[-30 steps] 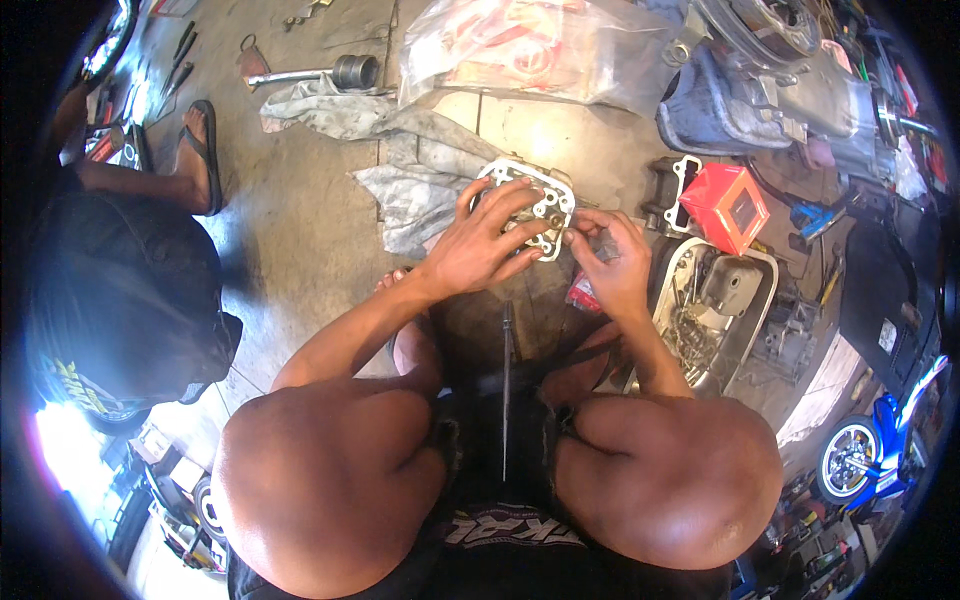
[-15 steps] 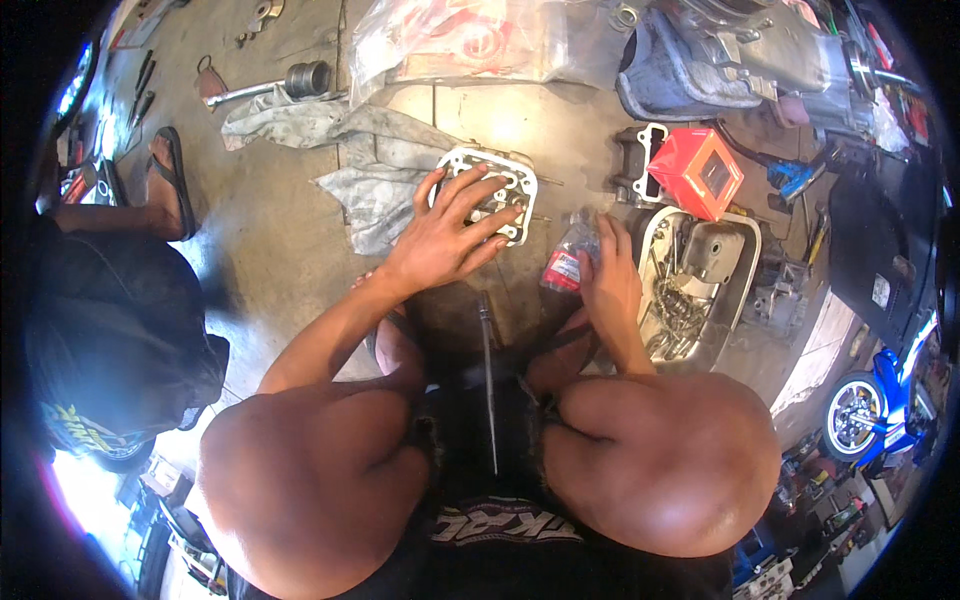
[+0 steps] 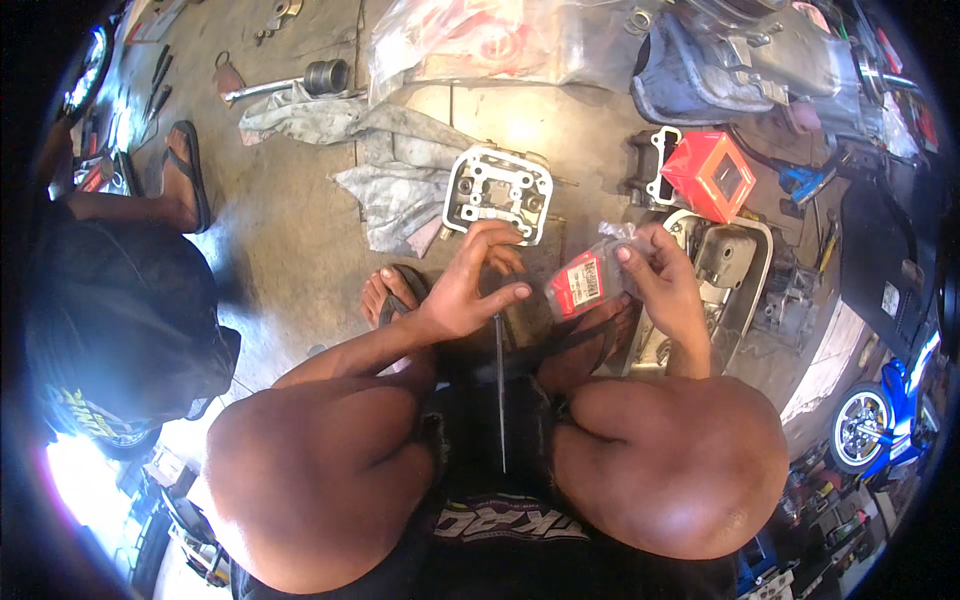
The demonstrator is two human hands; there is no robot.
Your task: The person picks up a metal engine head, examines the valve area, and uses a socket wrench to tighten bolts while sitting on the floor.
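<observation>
My right hand [image 3: 662, 275] grips a clear plastic packet [image 3: 585, 285] with a red and white label. Just left of it, my left hand [image 3: 470, 285] is open, fingers loosely bent and apart, with nothing visible in it. Beyond both hands, a metal cylinder head [image 3: 497, 190] with a white-edged rim rests on the floor beside a grey stained rag [image 3: 385, 195]. A long thin metal rod [image 3: 501, 400] points toward me below my left hand.
At right are a red box [image 3: 708, 170], a metal tray of parts [image 3: 755, 270], an engine assembly [image 3: 760, 60] and a blue motorbike [image 3: 890, 420]. A socket tool [image 3: 285, 88] and plastic-covered item [image 3: 470, 45] lie ahead. Another person's foot [image 3: 182, 175] is at left.
My left hand has left the cylinder head and moved down, nearer me. My right hand has picked up the plastic packet and moved it toward the middle.
</observation>
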